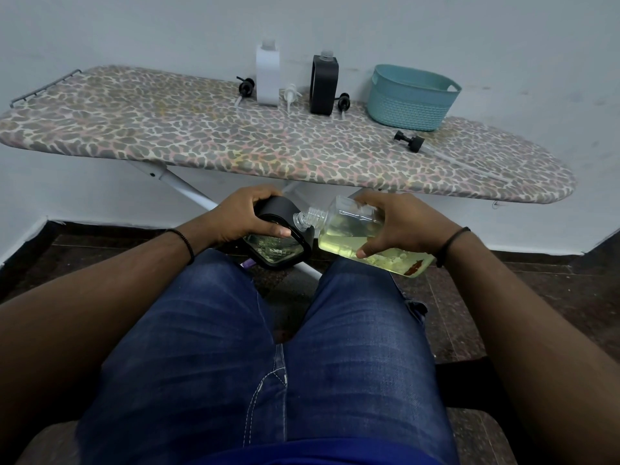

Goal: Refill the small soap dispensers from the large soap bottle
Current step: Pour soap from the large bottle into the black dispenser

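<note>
A pale wall backs an ironing board (201,139) with a spotted cover; the floor below is dark tile. In front of the board, above the knees, the left hand (241,214) grips a black-framed soap dispenser (278,245), fingers curled over its top and thumb on its clear face. The right hand (399,223) grips the large soap bottle (355,236), which is tilted with its open neck toward the dispenser and holds yellowish liquid. On the board, a white dispenser (267,77) and a second black dispenser (323,85) stand upright and uncapped near the wall. Pump heads lie beside them. A teal basket (411,99) stands to the right of the black dispenser, and one black pump (410,140) lies in front of the basket.
</note>
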